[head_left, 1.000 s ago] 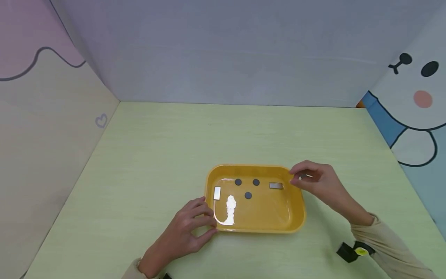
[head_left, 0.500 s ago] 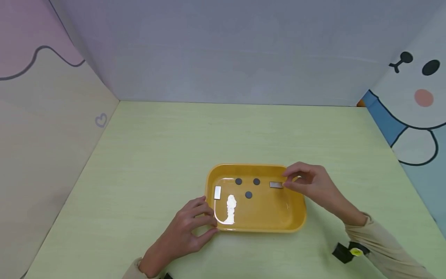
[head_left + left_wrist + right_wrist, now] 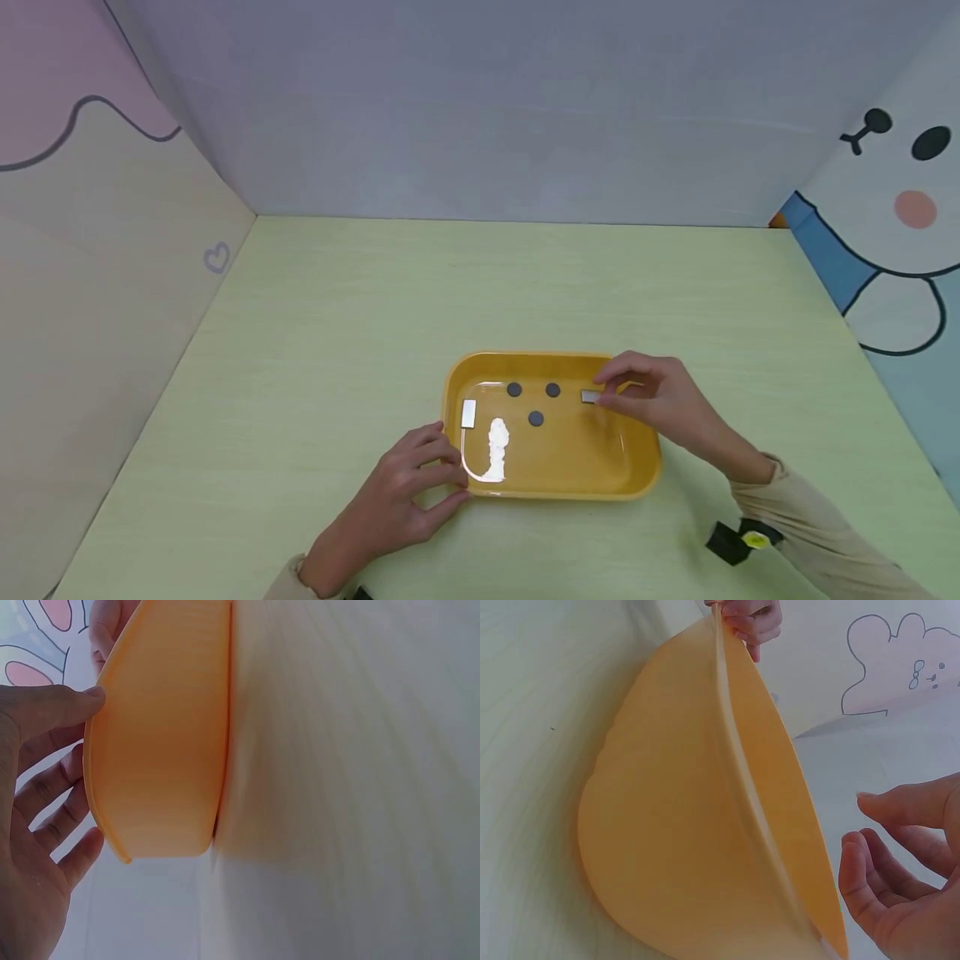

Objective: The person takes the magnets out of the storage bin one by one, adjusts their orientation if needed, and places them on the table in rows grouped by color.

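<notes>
My left hand [image 3: 416,479] grips the yellow tray [image 3: 570,462] at its near left corner, the thumb on the rim in the left wrist view and the fingers curved around the left end. My right hand [image 3: 652,387] hangs over the tray's right end, fingers bent; the right wrist view shows a narrow gap between thumb and fingertips, with nothing in it. The tray sits flat on the pale green tabletop [image 3: 360,333].

Inside the tray, a flat silver piece [image 3: 588,397] lies crosswise toward the right end, partly covered by my right thumb; I can't tell whether I'm touching it. A second silver piece, the upright-looking one [image 3: 468,414], lies by the tray's left wall, its long side running near to far. Between them are three dark discs [image 3: 536,418]: two side by side toward the tray's far wall, one nearer me.

Beyond the tray stands a grey-lilac wall [image 3: 480,117].
</notes>
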The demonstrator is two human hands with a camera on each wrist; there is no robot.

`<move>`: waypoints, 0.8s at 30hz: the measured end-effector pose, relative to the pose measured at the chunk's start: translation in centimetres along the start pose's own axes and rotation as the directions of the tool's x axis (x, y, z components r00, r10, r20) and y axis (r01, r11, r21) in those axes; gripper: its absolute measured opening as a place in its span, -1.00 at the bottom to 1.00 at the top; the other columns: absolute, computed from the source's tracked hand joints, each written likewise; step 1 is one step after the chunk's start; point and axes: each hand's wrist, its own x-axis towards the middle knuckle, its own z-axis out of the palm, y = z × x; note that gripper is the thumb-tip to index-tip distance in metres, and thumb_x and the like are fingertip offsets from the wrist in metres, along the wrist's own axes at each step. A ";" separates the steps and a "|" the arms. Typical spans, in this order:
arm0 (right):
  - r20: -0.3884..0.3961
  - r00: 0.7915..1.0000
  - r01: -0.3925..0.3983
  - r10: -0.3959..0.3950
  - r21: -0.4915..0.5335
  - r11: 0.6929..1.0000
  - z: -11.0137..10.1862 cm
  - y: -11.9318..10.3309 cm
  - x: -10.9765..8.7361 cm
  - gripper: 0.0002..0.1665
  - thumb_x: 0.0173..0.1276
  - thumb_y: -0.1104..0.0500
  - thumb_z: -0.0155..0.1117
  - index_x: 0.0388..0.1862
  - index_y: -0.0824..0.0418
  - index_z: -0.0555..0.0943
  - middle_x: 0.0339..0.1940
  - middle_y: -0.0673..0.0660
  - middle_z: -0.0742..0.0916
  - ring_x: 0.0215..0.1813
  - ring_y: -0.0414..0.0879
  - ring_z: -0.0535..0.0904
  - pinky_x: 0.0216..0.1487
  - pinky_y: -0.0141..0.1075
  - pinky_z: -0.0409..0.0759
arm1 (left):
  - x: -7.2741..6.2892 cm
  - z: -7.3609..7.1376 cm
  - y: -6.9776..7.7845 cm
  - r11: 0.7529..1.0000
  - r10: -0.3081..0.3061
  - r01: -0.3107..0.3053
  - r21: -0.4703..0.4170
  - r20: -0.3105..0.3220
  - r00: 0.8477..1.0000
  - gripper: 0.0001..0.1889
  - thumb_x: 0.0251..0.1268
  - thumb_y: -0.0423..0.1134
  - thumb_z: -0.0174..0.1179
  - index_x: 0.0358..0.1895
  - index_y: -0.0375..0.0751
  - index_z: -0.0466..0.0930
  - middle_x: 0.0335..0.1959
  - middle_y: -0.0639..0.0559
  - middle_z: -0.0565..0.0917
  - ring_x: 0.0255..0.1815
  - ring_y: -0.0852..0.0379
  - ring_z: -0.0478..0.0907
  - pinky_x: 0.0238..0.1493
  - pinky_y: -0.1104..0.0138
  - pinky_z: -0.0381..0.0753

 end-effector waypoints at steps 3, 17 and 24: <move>0.015 1.000 0.001 -0.001 -0.003 1.000 0.3 0.0 0.2 -0.77 0.19 0.31 0.35 -0.16 0.32 0.61 -0.19 0.35 0.62 -0.23 -0.04 0.59 -0.17 -0.28 0.65 | 0.1 0.0 0.0 1.000 0.001 -0.001 0.001 0.002 1.000 -0.88 -0.02 -0.27 0.39 -0.48 -0.03 0.61 -0.33 0.17 0.58 -0.12 0.09 0.50 0.15 -0.02 0.45; 0.069 0.997 -0.044 0.045 -0.015 0.999 1.5 0.4 1.0 -0.75 0.18 0.31 0.36 -0.16 0.38 0.60 -0.20 0.36 0.63 -0.24 0.00 0.59 -0.18 -0.32 0.65 | 0.2 -0.1 0.1 1.000 -0.012 0.012 0.005 0.025 1.000 -0.88 -0.01 -0.26 0.39 -0.49 -0.03 0.61 -0.34 0.17 0.58 -0.13 0.10 0.50 0.16 0.00 0.45; 0.093 0.994 -0.050 0.053 -0.031 0.998 1.9 0.7 1.5 -0.74 0.17 0.33 0.36 -0.15 0.38 0.61 -0.21 0.34 0.64 -0.25 0.02 0.57 -0.21 -0.33 0.64 | 0.2 0.0 0.2 1.000 -0.013 0.013 0.000 0.016 1.000 -0.88 -0.01 -0.27 0.39 -0.49 -0.03 0.61 -0.34 0.17 0.58 -0.12 0.09 0.50 0.16 -0.01 0.44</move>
